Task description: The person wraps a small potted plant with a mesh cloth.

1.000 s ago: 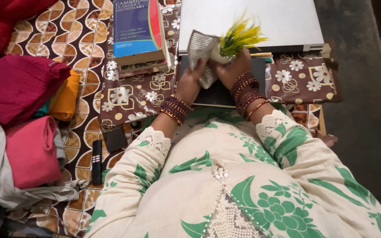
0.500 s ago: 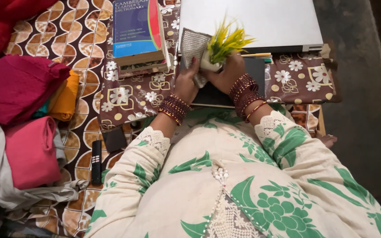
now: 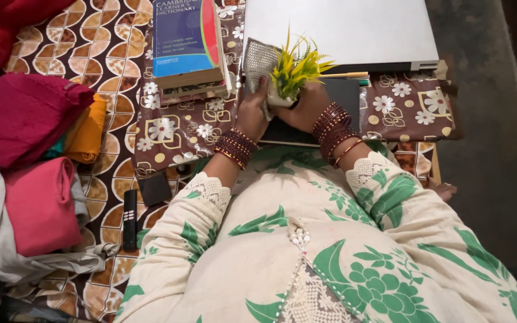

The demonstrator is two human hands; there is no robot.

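Two hands work at the far middle of the surface (image 3: 408, 113), which is covered in a brown floral cloth. Right hand (image 3: 305, 107) has its grip closed around a small white pot (image 3: 277, 99) with a yellow-green artificial plant (image 3: 294, 66), pot upright, just above a dark flat slab (image 3: 306, 128). Left hand (image 3: 252, 113) has its grip closed on a grey mesh cloth (image 3: 259, 60), pressed against the pot's left side. Both wrists carry stacked dark red bangles, forearms angled inward. One thick book (image 3: 186, 39) with a blue cover and a red strip sits far left on a stack. One closed grey laptop (image 3: 342, 30) lies far right. One black remote (image 3: 131, 219) lies near left on the patterned bed sheet, beside one dark rectangle (image 3: 154, 188). Three folded garments at left: maroon (image 3: 28, 116), orange (image 3: 88, 134), pink (image 3: 43, 206).
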